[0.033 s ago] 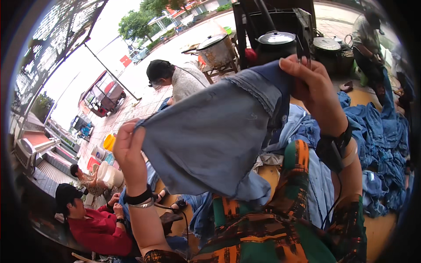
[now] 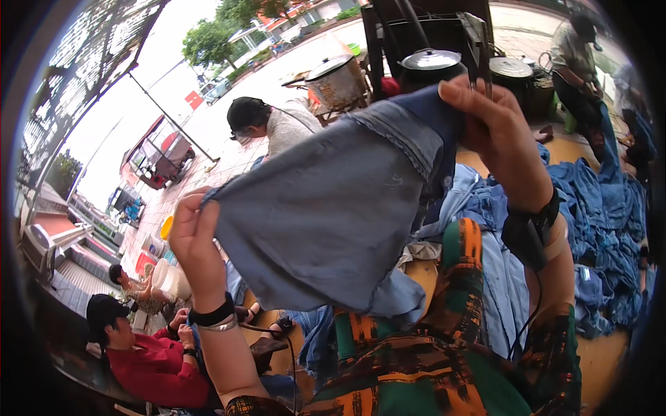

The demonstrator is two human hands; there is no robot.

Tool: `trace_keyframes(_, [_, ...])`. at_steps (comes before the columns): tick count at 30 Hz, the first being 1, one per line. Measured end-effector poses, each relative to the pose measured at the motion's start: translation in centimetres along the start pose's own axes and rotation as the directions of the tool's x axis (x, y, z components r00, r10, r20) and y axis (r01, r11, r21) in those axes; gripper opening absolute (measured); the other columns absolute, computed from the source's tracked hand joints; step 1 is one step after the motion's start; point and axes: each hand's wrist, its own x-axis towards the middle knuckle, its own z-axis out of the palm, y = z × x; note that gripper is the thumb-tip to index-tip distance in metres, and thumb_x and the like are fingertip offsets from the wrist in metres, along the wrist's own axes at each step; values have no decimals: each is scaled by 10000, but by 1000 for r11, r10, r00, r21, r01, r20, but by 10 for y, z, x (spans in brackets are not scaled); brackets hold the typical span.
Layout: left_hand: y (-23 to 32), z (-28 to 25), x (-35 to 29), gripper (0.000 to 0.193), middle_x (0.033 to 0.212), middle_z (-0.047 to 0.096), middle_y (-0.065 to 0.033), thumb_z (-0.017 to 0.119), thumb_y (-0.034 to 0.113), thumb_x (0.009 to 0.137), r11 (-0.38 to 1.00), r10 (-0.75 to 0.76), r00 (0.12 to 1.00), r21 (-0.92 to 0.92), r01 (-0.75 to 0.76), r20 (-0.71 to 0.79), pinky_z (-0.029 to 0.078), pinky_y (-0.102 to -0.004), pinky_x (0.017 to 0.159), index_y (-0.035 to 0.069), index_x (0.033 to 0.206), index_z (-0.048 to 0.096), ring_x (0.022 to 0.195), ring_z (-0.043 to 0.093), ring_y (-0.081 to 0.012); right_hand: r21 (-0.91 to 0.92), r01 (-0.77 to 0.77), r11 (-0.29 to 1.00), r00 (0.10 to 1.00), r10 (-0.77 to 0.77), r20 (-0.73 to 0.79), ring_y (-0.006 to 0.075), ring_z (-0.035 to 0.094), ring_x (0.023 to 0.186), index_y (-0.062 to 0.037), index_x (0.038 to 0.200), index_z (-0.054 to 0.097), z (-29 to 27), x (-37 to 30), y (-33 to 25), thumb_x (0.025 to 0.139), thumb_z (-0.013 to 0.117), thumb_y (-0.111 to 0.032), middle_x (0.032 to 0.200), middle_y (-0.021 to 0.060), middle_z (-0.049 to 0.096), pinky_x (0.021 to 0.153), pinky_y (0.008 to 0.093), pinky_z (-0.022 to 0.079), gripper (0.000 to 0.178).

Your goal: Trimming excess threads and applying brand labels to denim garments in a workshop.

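Note:
Stretched between my two hands is a grey-blue denim garment [image 2: 326, 215], its paler side facing me, with a frayed seam across its upper right and a darker blue part beyond it. My left hand [image 2: 198, 243] pinches the garment's left corner between thumb and fingers. Raised higher, my right hand [image 2: 496, 132] grips the dark upper right end. Two slim metallic prongs [image 2: 480, 82] stick up by the right fingers; what they belong to is hidden. Lower folds of the garment hang over my lap.
Light-blue denim [image 2: 496, 277] lies beside my right leg, and a large heap of jeans [image 2: 596, 208] spreads at the right. A person in red [image 2: 156, 367] sits at lower left; another in a cap [image 2: 277, 125] bends ahead. Lidded pots [image 2: 431, 61] stand at the back.
My left hand and the garment's left corner have shifted slightly left, and the background sits a little further left in the picture. Both hands keep their hold.

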Motion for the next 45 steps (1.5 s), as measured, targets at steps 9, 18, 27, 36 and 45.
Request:
trace_keyframes(9, [47, 17, 25, 138, 1107, 636, -119, 563, 73, 956, 974, 169, 980, -173, -149, 105, 417, -306, 967, -17, 1052, 602, 1036, 577, -152, -214, 118, 970, 925, -186, -331, 60, 354, 437, -73, 760, 602, 58, -58, -110, 880, 684, -287, 528, -64, 425, 427, 232, 271, 258])
trace_keyframes(18, [-214, 75, -68, 210, 1131, 627, -172, 663, 117, 865, 920, -186, 925, 390, 45, 332, 458, -348, 920, -22, 1017, 622, 1045, 592, -264, -572, -312, 758, 899, 41, -437, 97, 559, 622, 7, 835, 686, -96, -58, 158, 880, 665, -230, 691, 16, 645, 595, 291, 451, 241])
trace_keyframes(27, [-134, 126, -188, 505, 1326, 528, -174, 744, 216, 798, 949, -215, 808, 313, 40, 549, 353, -414, 1033, -6, 1211, 557, 1221, 484, -343, -377, -420, 826, 869, 246, -429, 17, 443, 693, 13, 911, 669, -58, -152, 215, 950, 617, -386, 727, -66, 543, 613, 200, 368, 405])
trace_keyframes(36, [-127, 147, -217, 566, 1257, 544, -156, 770, 130, 707, 943, -189, 794, 332, -18, 578, 371, -420, 984, -7, 1206, 540, 1149, 505, -349, -178, -434, 883, 829, 315, -462, -2, 433, 689, -8, 965, 663, -47, -163, 193, 838, 755, -164, 729, -66, 543, 588, 176, 339, 221])
trace_keyframes(45, [-117, 155, -207, 293, 1129, 592, -124, 675, 12, 658, 983, -53, 752, 168, -78, 657, 379, -421, 943, 23, 943, 607, 1046, 548, -322, -57, -211, 976, 833, 149, -533, 63, 629, 734, -51, 977, 657, -87, -148, 124, 886, 701, -108, 840, -20, 653, 650, 209, 516, 116])
